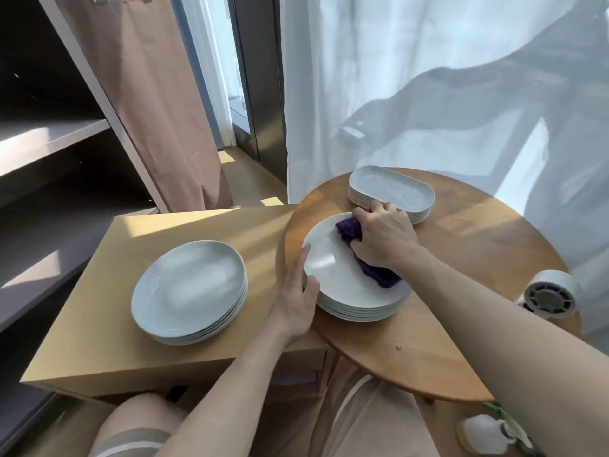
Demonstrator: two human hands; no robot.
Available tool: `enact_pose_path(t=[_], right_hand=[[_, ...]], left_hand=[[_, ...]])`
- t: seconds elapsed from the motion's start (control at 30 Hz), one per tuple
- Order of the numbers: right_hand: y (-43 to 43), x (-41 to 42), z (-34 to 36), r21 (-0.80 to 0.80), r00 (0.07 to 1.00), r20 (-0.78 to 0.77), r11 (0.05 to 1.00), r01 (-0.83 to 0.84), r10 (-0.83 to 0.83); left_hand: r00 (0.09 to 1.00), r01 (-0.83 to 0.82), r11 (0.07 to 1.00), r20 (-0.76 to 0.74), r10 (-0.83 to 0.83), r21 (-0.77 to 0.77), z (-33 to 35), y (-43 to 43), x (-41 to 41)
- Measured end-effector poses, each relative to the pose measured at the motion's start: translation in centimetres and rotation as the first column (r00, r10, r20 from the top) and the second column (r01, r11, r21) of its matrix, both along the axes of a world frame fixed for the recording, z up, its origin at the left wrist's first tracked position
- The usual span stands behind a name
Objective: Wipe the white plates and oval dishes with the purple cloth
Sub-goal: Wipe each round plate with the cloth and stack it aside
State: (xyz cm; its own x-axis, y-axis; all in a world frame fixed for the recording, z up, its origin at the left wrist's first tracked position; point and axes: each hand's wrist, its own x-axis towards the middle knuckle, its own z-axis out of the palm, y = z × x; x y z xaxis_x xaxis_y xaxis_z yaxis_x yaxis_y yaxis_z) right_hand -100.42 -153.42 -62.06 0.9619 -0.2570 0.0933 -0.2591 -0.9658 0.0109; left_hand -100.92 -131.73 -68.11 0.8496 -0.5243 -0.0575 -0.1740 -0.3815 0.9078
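A stack of white round plates (333,268) sits on the round wooden table (461,324). My right hand (384,235) grips the purple cloth (379,273) bunched on the top plate, toward its right side. My left hand (298,291) holds the stack's left rim, thumb on top of the rim and fingers along the edge. Behind my right hand, at the table's far edge, stands a stack of white oval dishes (392,191). A second stack of white round plates (191,291) rests on the light wooden box (99,341) to the left.
A white and grey tape roll (548,296) lies at the table's right edge. A sheer white curtain (445,94) hangs right behind the table. Dark shelving (49,143) stands on the left. My knees are below the box and table.
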Motion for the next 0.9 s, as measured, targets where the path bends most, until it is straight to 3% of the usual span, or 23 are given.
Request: enact_pose_path(t=[0.1,0.23,0.57,0.67,0.73,0.8,0.9], right_hand=[[-0.6,-1.4,0.9,0.004,0.996,-0.084,1.000,-0.001,0.001],[-0.4,-3.3,1.7,0.136,0.983,-0.182,0.989,0.051,-0.025],[3.9,-5.9,0.4,0.366,0.989,-0.145,0.927,0.080,-0.028],[4.1,-5.7,0.2,0.388,0.990,-0.122,0.914,0.118,-0.076],[4.1,-5.4,0.0,0.414,0.990,-0.093,0.900,0.136,-0.107],[4.0,-5.2,-0.2,0.447,0.990,-0.050,0.884,0.137,-0.128],[3.4,-5.9,-0.5,0.578,0.982,0.071,0.809,0.103,-0.175]], left_hand=[[0.999,0.043,0.996,0.012,-0.044,0.081,-0.4,0.6,0.5],[0.998,0.054,0.994,0.006,-0.055,0.100,-0.4,0.6,0.7],[0.998,0.056,0.986,0.021,-0.060,0.154,0.1,0.2,0.1],[0.970,-0.067,0.938,0.242,-0.018,0.341,1.4,0.0,-0.4],[0.879,-0.151,0.948,0.477,-0.002,0.281,2.4,-0.1,-1.8],[0.796,-0.087,0.977,0.603,-0.050,0.195,3.2,-0.2,-3.4],[0.748,0.012,0.955,0.631,-0.204,0.295,3.1,0.4,-4.7]])
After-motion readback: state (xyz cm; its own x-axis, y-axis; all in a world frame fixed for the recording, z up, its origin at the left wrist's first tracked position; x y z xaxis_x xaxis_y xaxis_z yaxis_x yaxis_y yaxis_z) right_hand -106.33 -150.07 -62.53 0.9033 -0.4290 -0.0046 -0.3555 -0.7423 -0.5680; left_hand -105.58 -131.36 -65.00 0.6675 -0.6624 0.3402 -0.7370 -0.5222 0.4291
